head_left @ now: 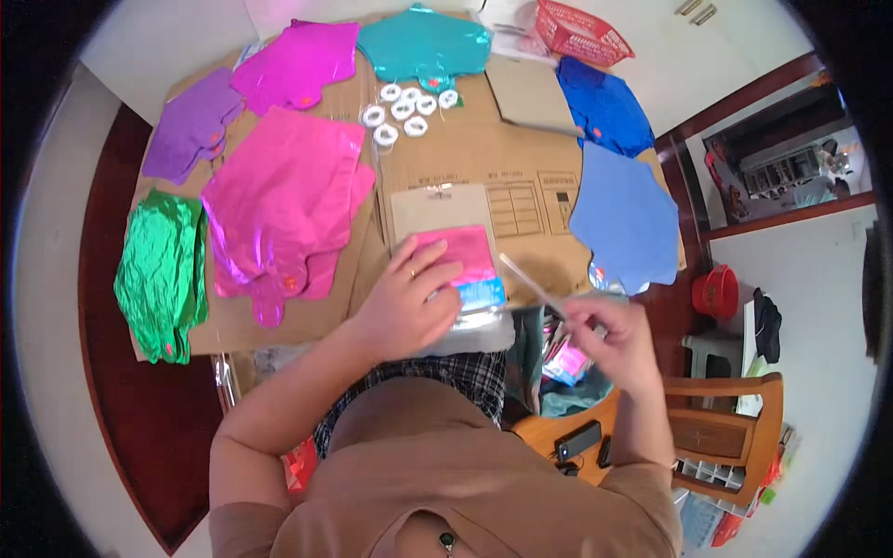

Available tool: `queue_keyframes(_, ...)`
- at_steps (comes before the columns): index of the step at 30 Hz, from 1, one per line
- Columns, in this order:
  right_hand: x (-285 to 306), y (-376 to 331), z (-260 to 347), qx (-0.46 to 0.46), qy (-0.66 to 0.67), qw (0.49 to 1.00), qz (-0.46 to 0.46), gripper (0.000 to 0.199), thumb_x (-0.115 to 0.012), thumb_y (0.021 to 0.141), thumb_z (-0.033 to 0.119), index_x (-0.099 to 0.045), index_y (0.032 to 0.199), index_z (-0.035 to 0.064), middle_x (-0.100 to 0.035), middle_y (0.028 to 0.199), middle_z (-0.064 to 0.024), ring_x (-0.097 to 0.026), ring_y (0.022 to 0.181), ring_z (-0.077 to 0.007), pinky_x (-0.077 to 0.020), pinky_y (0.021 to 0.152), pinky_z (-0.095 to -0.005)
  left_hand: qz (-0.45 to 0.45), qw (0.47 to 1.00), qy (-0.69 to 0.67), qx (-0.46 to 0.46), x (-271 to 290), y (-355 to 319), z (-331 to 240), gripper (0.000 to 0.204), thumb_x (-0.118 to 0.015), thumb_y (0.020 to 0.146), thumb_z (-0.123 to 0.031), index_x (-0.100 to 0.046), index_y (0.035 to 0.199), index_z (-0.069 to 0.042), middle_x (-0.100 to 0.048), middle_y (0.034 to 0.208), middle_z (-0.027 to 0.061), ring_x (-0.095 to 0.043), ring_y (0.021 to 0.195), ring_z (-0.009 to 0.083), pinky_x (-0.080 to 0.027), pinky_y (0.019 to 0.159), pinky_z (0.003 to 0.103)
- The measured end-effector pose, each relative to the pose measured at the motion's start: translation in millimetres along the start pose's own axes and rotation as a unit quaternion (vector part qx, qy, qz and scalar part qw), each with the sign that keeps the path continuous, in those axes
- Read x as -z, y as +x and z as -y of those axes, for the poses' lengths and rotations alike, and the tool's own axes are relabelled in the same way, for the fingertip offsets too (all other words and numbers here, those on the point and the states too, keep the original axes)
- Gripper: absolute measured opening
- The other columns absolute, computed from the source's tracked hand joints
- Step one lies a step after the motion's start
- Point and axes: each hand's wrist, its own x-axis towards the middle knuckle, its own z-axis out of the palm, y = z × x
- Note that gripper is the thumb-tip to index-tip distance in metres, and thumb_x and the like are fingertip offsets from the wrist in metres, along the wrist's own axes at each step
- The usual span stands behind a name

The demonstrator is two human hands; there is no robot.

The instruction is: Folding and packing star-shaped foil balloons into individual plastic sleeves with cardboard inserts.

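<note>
A clear packet [480, 294] with a folded pink foil sheet [468, 249] and a blue printed band lies on a beige board [437, 206] at the table's near edge. My left hand [414, 296] rests over the packet's left side, its fingers apart and lightly bent on the pink foil. To the right of the packet, my right hand [609, 339] pinches a thin pale straw [530, 281] between thumb and fingers. The straw's far end slants up and left toward the packet, without touching my left hand.
Flat foil balloon stacks ring the cardboard-covered table: pink [279, 205], green [163, 270], purple [191, 126], magenta [298, 63], teal [423, 46], blue [605, 107], light blue [628, 214]. Several white rings [403, 109] and a red basket [581, 33] lie farther back. A teal bag [567, 402] hangs below.
</note>
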Motion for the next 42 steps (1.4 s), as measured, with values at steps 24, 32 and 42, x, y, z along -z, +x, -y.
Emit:
queue_keyframes(24,-92,38,-14,0.143,-0.309,0.931,-0.133,0.018,-0.062,0.077,0.005,-0.057,0.094,0.0007,-0.061,0.076,-0.0192,-0.061,0.072,-0.0375,-0.0486,0.066,-0.0465,-0.016,0.999,0.047,-0.002,-14,-4,-8,0.018,-0.066,0.081,-0.015,-0.061,0.095,-0.004,-0.062,0.111,0.0103,-0.056,0.112,0.0293,-0.039,0.101,0.049)
queue_keyframes(32,-77,48,-19,0.273,-0.345,0.889,-0.126,0.032,-0.059,0.075,0.003,-0.060,0.107,0.0021,-0.059,0.089,-0.0114,-0.058,0.084,-0.0314,-0.0457,0.075,-0.0410,-0.020,0.999,0.038,0.025,-15,-3,-9,0.016,-0.069,0.079,-0.013,-0.064,0.092,-0.006,-0.064,0.110,0.0086,-0.056,0.115,0.0283,-0.039,0.103,0.047)
queue_keyframes(42,-50,23,-34,0.146,-0.171,0.968,-0.114,0.017,-0.067,0.075,0.003,-0.064,0.092,0.0033,-0.057,0.080,-0.0096,-0.058,0.071,-0.0271,-0.0459,0.063,-0.0366,0.012,0.999,-0.022,0.035,-2,4,-8,0.017,-0.069,0.079,-0.016,-0.065,0.094,-0.007,-0.063,0.110,0.0096,-0.056,0.114,0.0301,-0.038,0.103,0.047)
